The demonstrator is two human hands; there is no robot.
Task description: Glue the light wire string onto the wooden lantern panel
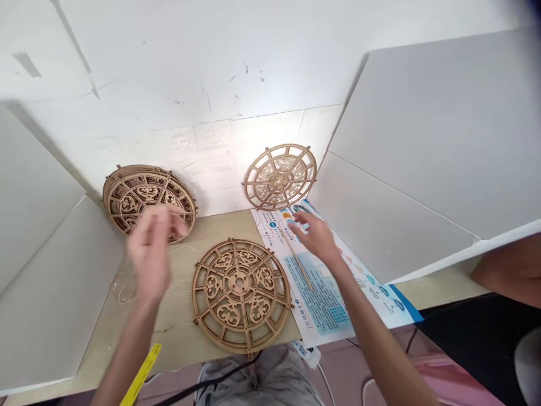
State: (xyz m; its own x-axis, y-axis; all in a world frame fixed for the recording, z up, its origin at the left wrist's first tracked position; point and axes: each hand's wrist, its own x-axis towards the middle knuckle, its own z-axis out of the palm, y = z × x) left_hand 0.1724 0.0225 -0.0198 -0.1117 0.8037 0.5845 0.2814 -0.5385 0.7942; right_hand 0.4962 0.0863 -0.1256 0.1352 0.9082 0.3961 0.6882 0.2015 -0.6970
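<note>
Both forearms [129, 344] stretch forward: the left hand [152, 251] (rather blurred) bends inward, and the right hand [316, 234] has its fingers [303, 216] parted.

I see the person's blurred left hand [151, 248] in front of stacked round brown openwork wooden discs [147, 193]. The right hand [315, 235], fingers parted, hovers above a blue-and-white printed paper sheet [323, 307]; beyond it a round tan latticed wooden panel [280, 182] leans at the white wall [203, 51]. Between both hands, nearer the body, lies a round brown scrollwork wooden panel [247, 285].
</note>
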